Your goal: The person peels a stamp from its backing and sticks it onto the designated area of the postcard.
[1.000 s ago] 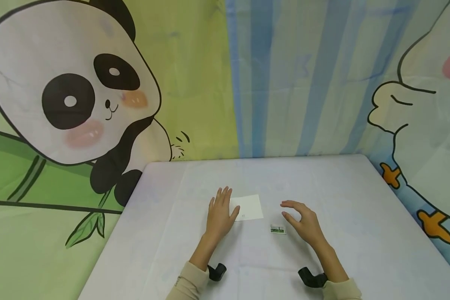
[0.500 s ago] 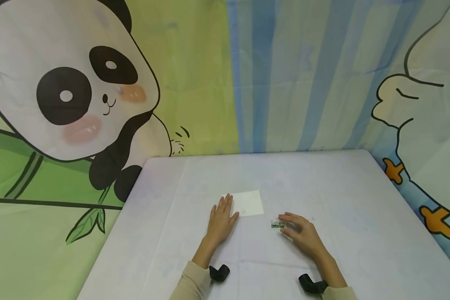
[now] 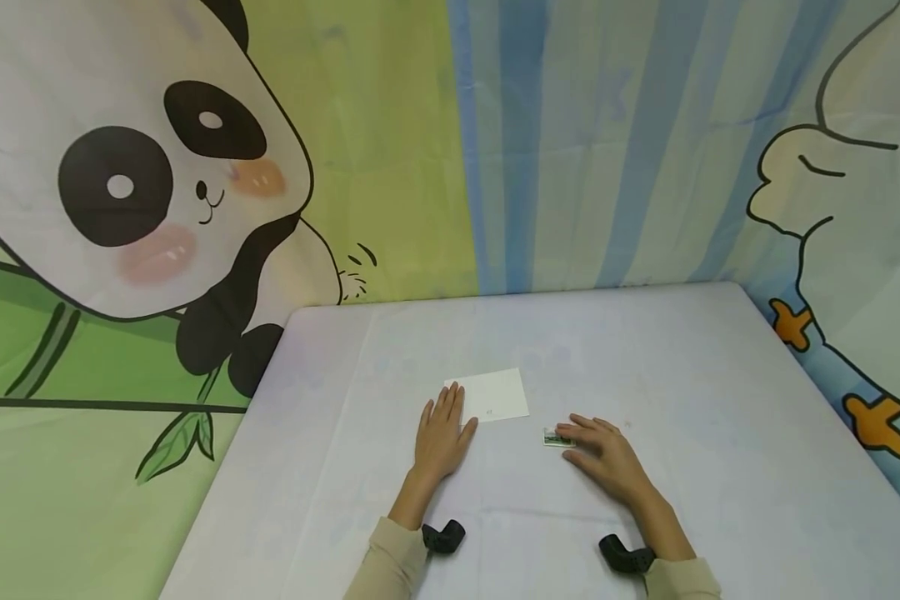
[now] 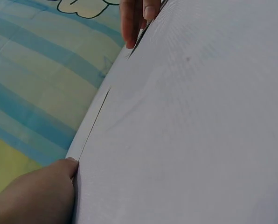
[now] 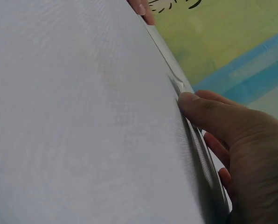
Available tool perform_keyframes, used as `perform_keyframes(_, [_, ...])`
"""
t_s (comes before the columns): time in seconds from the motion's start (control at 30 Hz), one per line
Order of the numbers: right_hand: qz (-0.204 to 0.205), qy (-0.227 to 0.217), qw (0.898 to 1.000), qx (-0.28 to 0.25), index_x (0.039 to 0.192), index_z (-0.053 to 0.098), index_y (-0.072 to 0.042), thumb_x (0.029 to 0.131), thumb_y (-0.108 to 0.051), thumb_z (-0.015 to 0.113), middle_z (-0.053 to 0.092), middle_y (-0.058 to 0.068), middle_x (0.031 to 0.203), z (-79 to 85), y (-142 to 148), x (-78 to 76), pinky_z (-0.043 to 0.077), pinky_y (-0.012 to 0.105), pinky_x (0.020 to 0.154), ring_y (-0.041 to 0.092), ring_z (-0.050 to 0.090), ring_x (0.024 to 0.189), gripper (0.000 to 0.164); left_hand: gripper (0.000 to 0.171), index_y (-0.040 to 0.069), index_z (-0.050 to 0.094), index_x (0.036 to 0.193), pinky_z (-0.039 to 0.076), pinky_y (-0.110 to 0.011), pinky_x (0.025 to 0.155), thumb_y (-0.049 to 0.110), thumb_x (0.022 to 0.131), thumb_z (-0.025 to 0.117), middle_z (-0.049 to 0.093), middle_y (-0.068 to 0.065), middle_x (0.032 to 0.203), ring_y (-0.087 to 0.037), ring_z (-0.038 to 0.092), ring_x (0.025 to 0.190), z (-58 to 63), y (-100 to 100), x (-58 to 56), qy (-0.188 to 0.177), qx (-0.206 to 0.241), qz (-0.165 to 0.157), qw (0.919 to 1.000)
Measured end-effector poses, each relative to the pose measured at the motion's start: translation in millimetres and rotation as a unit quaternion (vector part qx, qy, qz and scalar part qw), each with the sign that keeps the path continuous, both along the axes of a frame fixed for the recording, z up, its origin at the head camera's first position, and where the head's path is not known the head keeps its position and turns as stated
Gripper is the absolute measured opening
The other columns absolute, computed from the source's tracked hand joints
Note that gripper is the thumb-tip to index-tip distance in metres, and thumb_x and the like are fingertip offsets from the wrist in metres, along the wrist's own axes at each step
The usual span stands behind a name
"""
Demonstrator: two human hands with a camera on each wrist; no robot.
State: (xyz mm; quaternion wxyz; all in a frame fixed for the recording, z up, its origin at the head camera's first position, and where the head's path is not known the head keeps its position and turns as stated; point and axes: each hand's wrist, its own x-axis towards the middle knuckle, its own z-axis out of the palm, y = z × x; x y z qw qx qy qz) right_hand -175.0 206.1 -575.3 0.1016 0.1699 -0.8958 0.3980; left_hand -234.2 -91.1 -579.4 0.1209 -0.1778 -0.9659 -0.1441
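My left hand (image 3: 441, 435) lies flat, its fingers straight, over the left end of a blank-looking white card (image 3: 499, 395) with a tiny mark near its lower edge. To the right lies a postage stamp (image 3: 554, 437), a small rectangle with a green landscape picture and pale border. Fingertips of my right hand (image 3: 607, 462) overlap the stamp's right end, with the thumb held apart just below it. In the right wrist view a small raised edge (image 5: 178, 85) shows beside the right thumb (image 5: 189, 99). The left thumb (image 4: 70, 163) rests at the card's edge (image 4: 94, 123) in the left wrist view.
A white cloth covers the table (image 3: 390, 358). Behind it hangs a printed curtain (image 3: 390, 167) with a panda and stripes. Each wrist wears a black camera mount, on the left (image 3: 444, 537) and on the right (image 3: 624, 557).
My right hand has come down and left to the stamp, its fingertips now over the stamp's right end. My left hand stays on the card. The head view has tilted slightly.
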Motion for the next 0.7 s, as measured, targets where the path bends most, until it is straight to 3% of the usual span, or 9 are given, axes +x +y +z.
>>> perform_keyframes(0.27, [-0.006, 0.017, 1.000, -0.018, 0.112, 0.068, -0.019, 0.078, -0.021, 0.074, 0.061, 0.002, 0.120, -0.8, 1.0, -1.5, 0.026, 0.042, 0.102, 0.027, 0.049, 0.118, 0.035, 0.062, 0.004, 0.033, 0.142, 0.016, -0.046, 0.108, 0.044, 0.096, 0.041, 0.028, -0.009, 0.148, -0.025, 0.022, 0.136, 0.9, 0.1, -0.8, -0.019, 0.003, 0.006, 0.9998])
perform_keyframes(0.5, [-0.020, 0.032, 0.999, -0.022, 0.106, 0.070, -0.014, 0.075, -0.015, 0.077, 0.059, 0.011, 0.121, 1.3, 1.8, -3.3, 0.032, 0.056, 0.095, 0.042, 0.048, 0.114, 0.032, 0.062, 0.005, 0.032, 0.143, 0.013, -0.045, 0.109, 0.044, 0.096, 0.042, 0.026, -0.008, 0.149, -0.025, 0.020, 0.137, 0.7, 0.6, -2.0, -0.026, 0.016, 0.005, 0.9995])
perform_keyframes(0.7, [-0.022, 0.033, 0.999, -0.025, 0.104, 0.071, -0.014, 0.074, -0.015, 0.077, 0.060, 0.012, 0.121, 0.2, 1.7, -2.6, 0.034, 0.057, 0.094, 0.044, 0.048, 0.114, 0.031, 0.063, 0.006, 0.030, 0.144, 0.011, -0.043, 0.110, 0.045, 0.095, 0.041, 0.024, -0.007, 0.150, -0.023, 0.017, 0.138, 1.0, 0.1, -1.5, -0.042, 0.013, 0.007, 0.9990])
